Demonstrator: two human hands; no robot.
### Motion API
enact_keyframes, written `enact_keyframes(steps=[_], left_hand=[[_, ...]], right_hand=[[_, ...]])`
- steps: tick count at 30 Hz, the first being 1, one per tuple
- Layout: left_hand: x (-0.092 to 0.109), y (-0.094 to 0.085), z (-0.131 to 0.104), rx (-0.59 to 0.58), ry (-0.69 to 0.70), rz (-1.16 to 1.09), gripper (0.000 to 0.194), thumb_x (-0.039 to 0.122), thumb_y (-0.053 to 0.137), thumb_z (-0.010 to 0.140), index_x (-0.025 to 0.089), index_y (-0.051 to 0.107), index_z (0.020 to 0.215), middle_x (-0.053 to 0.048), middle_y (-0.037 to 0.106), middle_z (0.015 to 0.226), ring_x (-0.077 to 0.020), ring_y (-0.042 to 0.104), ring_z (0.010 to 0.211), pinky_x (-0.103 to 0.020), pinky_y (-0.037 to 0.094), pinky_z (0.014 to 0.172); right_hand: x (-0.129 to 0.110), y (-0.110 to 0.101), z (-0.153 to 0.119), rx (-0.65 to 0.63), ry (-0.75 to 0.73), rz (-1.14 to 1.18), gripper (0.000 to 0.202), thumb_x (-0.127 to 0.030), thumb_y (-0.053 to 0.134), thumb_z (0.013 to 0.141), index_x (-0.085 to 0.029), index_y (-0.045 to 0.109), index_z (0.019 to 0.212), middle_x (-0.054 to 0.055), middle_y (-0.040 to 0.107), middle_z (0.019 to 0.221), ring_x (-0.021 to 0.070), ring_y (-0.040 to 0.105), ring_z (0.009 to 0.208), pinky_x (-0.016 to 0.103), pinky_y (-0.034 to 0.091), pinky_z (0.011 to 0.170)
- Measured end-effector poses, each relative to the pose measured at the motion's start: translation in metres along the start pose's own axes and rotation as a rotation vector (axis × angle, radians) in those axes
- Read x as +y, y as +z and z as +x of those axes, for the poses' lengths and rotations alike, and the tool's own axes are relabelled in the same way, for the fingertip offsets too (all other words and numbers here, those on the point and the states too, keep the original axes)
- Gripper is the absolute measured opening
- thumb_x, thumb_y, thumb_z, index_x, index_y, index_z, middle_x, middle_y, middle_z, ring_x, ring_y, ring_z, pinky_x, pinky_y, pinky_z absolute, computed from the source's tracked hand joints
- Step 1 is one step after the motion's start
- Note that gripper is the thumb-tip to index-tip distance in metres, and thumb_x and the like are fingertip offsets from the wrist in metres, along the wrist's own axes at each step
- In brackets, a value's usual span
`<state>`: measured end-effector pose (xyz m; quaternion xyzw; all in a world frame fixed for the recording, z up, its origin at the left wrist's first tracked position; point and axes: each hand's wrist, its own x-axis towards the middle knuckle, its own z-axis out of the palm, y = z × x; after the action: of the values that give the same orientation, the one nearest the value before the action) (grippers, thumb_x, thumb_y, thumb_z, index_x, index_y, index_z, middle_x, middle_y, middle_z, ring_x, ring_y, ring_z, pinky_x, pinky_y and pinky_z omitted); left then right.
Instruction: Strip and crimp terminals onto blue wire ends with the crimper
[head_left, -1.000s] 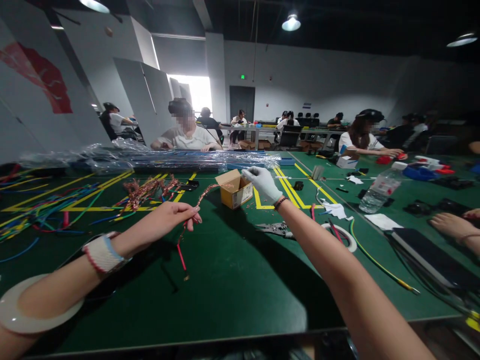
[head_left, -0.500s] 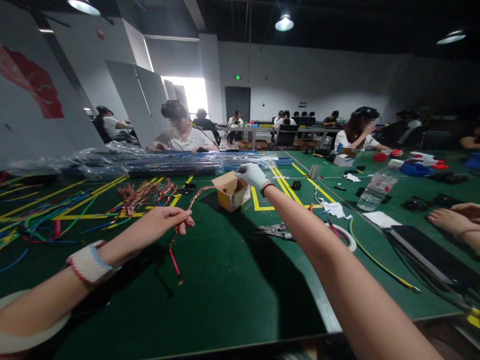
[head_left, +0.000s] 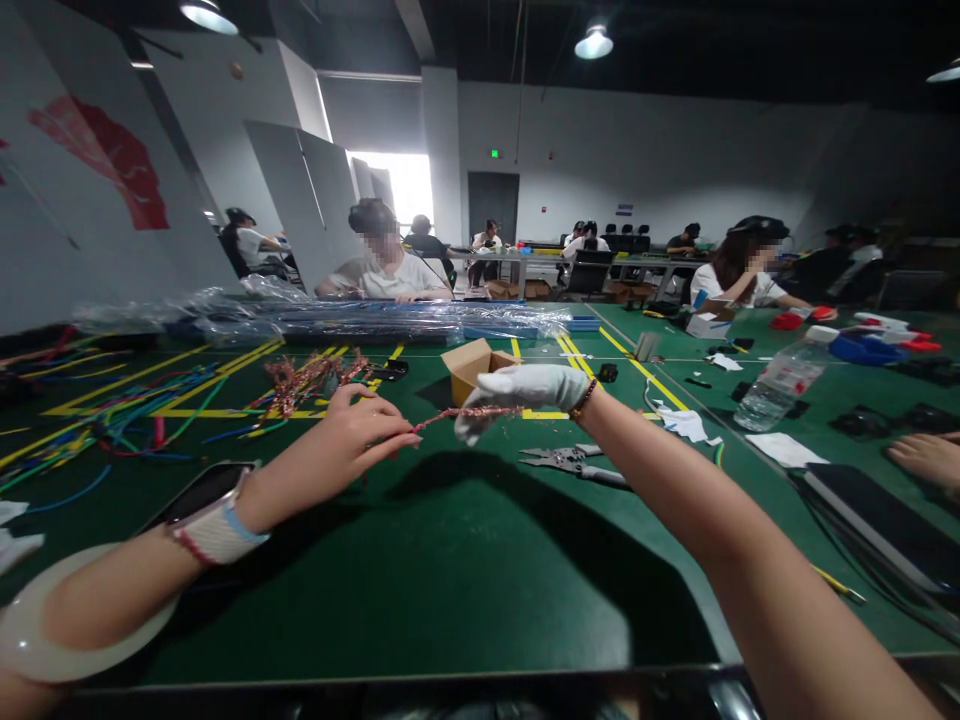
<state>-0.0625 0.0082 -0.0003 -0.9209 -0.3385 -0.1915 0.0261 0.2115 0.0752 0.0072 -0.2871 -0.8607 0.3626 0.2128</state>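
My bare left hand (head_left: 360, 432) is closed, its fingertips pinching one end of a thin red wire with stripped copper strands (head_left: 491, 411). At the other end my white-gloved right hand (head_left: 525, 388) has its fingers curled around the strands, whose loose tips stick out under the palm. The wire is stretched level between both hands. Right behind the glove stands an open cardboard box (head_left: 463, 368), partly hidden by it. Wire-stripping pliers (head_left: 559, 458) lie on the green table below my right wrist.
A tangle of bare copper strands (head_left: 289, 385) and several coloured wires (head_left: 169, 405) lie to the left. Plastic-wrapped bars (head_left: 360, 322) stretch along the back. At right are a water bottle (head_left: 784, 380), a white cloth (head_left: 684, 422) and another person's hand (head_left: 926, 457). Co-workers sit opposite.
My right hand has come down from above the box to the wire and curled around its copper strands. The wire, hanging from my left hand before, now lies level. The view has turned slightly left.
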Motion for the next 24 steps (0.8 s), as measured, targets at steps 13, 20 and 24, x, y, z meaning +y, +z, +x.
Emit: enact_keyframes(steps=[13,20,24], left_hand=[[0.018,0.013,-0.03,-0.449,-0.347,-0.448,0.049,0.058,0.037,0.091,0.023,0.071,0.082,0.0,0.063,0.063,-0.0191,0.056,0.073,-0.027,0.042,0.068],[-0.037,0.006,-0.019,-0.333,-0.569,-0.542,0.051,0.065,0.05,0.078,0.02,0.072,0.083,0.0,0.064,0.06,-0.018,0.058,0.064,-0.026,0.043,0.064],[-0.105,-0.003,-0.008,-0.121,-0.692,-0.419,0.049,0.062,0.059,0.073,0.015,0.072,0.08,-0.001,0.067,0.065,-0.0172,0.058,0.07,-0.025,0.041,0.066]], right_hand=[[-0.006,0.076,-0.039,0.202,-0.274,-0.893,0.024,-0.03,0.05,0.093,-0.015,0.066,0.086,0.008,0.067,0.081,0.0191,0.062,0.086,0.046,0.037,0.101],[-0.009,0.084,-0.071,0.703,-0.348,-0.666,0.053,-0.031,0.051,0.091,-0.021,0.034,0.14,0.013,0.043,0.139,0.0243,0.037,0.132,0.051,0.028,0.112],[-0.002,0.111,-0.086,0.599,-0.392,-0.599,0.049,-0.025,0.051,0.089,-0.022,0.037,0.137,0.011,0.053,0.127,0.0209,0.047,0.123,0.049,0.03,0.111]])
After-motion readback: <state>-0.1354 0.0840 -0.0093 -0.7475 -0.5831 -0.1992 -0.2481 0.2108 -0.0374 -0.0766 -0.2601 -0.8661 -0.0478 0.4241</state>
